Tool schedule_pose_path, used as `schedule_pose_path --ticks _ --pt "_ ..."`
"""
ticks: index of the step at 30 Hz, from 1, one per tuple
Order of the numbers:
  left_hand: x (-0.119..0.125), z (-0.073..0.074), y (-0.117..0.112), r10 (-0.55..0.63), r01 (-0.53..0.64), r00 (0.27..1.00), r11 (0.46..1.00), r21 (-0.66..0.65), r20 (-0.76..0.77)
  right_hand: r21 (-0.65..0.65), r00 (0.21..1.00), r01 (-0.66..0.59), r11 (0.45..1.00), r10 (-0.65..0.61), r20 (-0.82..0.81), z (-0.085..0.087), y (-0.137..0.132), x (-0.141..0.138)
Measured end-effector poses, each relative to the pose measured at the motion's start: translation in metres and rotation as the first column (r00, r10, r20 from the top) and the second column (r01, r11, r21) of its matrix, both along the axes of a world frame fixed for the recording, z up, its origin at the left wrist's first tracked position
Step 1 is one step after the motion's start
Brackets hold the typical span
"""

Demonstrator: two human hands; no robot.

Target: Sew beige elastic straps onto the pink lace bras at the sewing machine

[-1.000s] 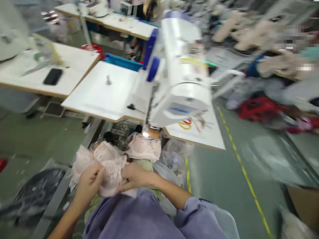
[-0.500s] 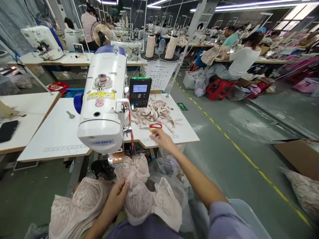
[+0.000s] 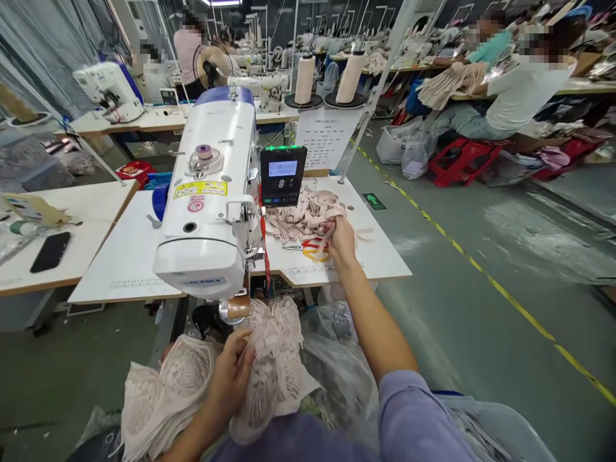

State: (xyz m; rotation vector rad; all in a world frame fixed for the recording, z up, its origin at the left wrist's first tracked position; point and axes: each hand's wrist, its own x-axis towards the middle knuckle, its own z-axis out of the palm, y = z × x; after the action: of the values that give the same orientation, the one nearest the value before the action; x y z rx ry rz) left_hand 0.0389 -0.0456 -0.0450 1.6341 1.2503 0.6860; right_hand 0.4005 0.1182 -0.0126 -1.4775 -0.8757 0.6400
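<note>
On the white tabletop [image 3: 385,264] stood a white JUKI sewing machine [image 3: 209,192]. Below its near end, the left hand [image 3: 233,369] pinched the upper part of a pale pink lace bra [image 3: 256,401], its patterned cup hanging toward the lap. Right of the machine lay a tangled heap of beige fabric strips [image 3: 296,221]. Beside the red-and-yellow-handled scissors [image 3: 316,255], the right hand [image 3: 343,240] (the nearer to the heap) pinched one narrow, limp strip [image 3: 326,235], its long axis slanting down toward the wearer.

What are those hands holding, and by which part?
The left hand pinches a lace bra by one edge; the right hand seems to grip a beige strip, where unclear.
</note>
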Motion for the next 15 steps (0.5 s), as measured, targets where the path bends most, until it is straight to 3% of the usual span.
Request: schedule_pose_path --ticks 4,6,8,9,10,11,12,15 --pt "-0.008 0.011 0.010 -0.008 0.010 1.000 0.997 0.073 -0.028 -0.017 0.929 -0.218 0.976 0.202 -0.309 -0.014 -0.071 -0.054" --pt "-0.010 0.015 0.012 -0.034 0.037 0.998 0.997 0.072 -0.053 0.000 0.797 -0.344 0.939 0.292 -0.529 -0.023 -0.112 -0.097" --pt "-0.009 0.018 0.012 -0.124 0.125 0.991 0.992 0.033 -0.042 0.092 0.430 -0.414 0.905 0.284 -0.857 -0.028 -0.146 -0.140" --pt "-0.008 0.019 0.012 -0.195 0.196 0.981 0.981 0.014 -0.015 0.126 0.245 -0.401 0.908 0.238 -0.940 -0.028 -0.158 -0.159" --pt "-0.006 0.019 0.011 -0.267 0.267 0.964 0.964 0.003 0.013 0.135 0.116 -0.362 0.922 0.189 -0.975 -0.027 -0.167 -0.176" --pt "-0.004 0.020 0.010 -0.325 0.325 0.945 0.946 -0.003 0.031 0.124 0.071 -0.313 0.942 0.153 -0.986 -0.025 -0.172 -0.189" --pt "-0.002 0.021 0.008 -0.362 0.362 0.932 0.932 -0.013 0.031 0.110 0.078 -0.263 0.958 0.135 -0.988 -0.022 -0.174 -0.199" --pt "0.003 0.023 0.003 -0.383 0.378 0.923 0.920 -0.101 -0.032 0.083 0.193 -0.164 0.983 0.114 -0.975 -0.016 -0.170 -0.208"
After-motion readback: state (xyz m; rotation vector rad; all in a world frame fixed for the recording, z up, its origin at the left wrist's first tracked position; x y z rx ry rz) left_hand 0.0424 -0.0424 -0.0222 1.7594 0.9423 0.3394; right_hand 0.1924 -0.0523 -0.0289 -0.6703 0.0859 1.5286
